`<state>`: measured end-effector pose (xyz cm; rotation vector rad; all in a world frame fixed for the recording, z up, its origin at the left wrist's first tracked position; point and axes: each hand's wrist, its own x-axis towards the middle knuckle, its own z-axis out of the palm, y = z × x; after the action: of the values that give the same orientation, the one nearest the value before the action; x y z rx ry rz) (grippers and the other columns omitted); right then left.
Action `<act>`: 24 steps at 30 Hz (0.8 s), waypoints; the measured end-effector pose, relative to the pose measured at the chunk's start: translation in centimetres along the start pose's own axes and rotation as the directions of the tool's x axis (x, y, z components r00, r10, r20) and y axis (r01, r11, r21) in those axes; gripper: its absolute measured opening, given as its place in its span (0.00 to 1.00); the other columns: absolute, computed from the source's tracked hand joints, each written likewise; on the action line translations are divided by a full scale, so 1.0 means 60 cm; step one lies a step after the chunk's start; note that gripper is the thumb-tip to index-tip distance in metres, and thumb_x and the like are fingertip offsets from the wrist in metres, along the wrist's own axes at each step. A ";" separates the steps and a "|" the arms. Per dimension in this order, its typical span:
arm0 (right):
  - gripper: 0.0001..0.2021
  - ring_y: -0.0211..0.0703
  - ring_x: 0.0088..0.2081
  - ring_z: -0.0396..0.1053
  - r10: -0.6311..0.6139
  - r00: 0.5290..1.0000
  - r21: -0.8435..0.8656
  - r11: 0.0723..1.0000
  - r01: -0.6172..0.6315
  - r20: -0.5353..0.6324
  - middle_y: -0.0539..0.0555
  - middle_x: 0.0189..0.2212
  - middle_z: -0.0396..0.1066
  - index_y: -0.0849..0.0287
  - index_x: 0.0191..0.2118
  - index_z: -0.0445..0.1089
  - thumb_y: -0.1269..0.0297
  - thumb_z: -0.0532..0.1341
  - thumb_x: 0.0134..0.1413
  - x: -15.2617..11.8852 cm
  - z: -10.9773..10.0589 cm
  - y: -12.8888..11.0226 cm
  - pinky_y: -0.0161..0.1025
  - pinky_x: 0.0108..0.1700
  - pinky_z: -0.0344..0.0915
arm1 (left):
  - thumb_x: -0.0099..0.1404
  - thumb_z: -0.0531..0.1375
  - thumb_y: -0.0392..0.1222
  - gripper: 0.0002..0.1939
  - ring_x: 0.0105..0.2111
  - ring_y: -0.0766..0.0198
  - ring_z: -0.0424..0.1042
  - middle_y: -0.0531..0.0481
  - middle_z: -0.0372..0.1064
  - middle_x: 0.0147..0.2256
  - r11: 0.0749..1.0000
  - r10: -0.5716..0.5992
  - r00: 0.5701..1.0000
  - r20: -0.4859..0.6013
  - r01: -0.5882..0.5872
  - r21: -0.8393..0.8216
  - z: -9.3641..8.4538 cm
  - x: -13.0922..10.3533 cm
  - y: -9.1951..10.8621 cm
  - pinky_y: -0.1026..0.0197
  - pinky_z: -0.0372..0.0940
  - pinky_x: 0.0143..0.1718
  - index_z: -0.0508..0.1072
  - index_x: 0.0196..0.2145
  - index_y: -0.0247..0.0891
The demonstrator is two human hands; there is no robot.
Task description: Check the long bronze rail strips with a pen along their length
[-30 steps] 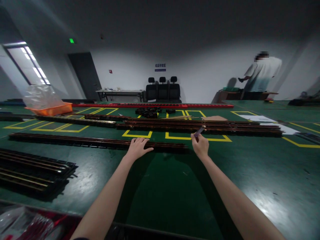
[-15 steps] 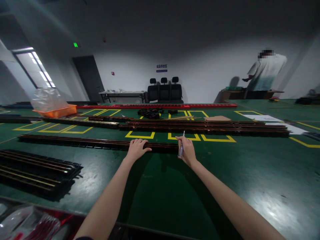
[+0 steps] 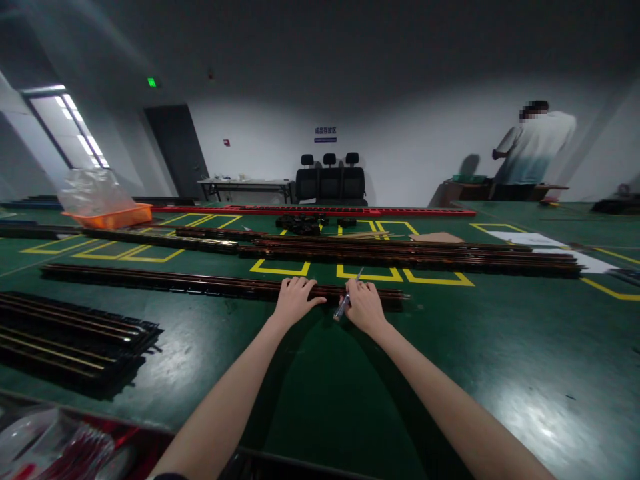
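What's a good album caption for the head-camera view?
Left hand on a long dark rail, right hand holding a slim tool by the same rail, on a green tabletop.

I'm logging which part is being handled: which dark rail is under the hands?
The middle rail, lying between the front-left rail stack and the long rail bundle behind it. Only this one lies under the left hand and right hand.
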<state>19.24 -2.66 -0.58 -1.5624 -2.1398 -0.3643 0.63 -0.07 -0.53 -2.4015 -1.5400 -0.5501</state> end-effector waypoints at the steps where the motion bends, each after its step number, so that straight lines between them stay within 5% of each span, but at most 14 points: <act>1: 0.06 0.50 0.36 0.69 0.004 1.000 -0.002 1.000 -0.004 -0.001 0.59 0.32 0.72 0.62 0.38 0.62 0.70 0.55 0.52 0.000 0.000 -0.002 0.44 0.42 0.57 | 0.63 0.51 0.59 0.24 0.46 0.52 0.67 0.44 0.71 0.45 1.000 0.011 1.000 -0.008 -0.011 -0.009 0.001 0.000 -0.001 0.49 0.56 0.49 0.70 0.47 0.41; 13: 0.11 0.52 0.39 0.67 0.124 0.987 -0.009 0.992 -0.126 -0.098 0.61 0.34 0.71 0.61 0.35 0.61 0.81 0.51 0.47 -0.001 -0.001 -0.004 0.45 0.44 0.55 | 0.64 0.50 0.59 0.26 0.50 0.50 0.65 0.42 0.69 0.49 0.999 0.029 0.999 -0.027 -0.029 0.025 0.004 0.000 0.002 0.46 0.54 0.52 0.66 0.53 0.41; 18: 0.10 0.51 0.38 0.67 0.029 0.998 0.081 0.996 -0.024 -0.056 0.59 0.34 0.70 0.61 0.35 0.61 0.76 0.54 0.42 -0.001 -0.002 -0.002 0.43 0.43 0.56 | 0.64 0.49 0.59 0.26 0.49 0.51 0.65 0.42 0.69 0.49 1.000 0.021 1.000 -0.007 -0.020 0.018 0.003 0.000 0.000 0.46 0.54 0.52 0.67 0.52 0.42; 24: 0.07 0.55 0.39 0.67 0.143 0.988 0.052 0.989 -0.140 -0.063 0.61 0.32 0.71 0.61 0.35 0.61 0.68 0.57 0.47 0.004 -0.002 -0.007 0.47 0.44 0.56 | 0.66 0.48 0.58 0.25 0.50 0.51 0.65 0.42 0.68 0.49 1.000 0.022 1.000 -0.018 -0.022 0.003 0.003 0.000 0.001 0.47 0.54 0.52 0.66 0.53 0.41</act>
<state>18.79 -2.65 -0.34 -1.6402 -1.9602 -0.3116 0.72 -0.03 -0.69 -2.4016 -1.5038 -0.5631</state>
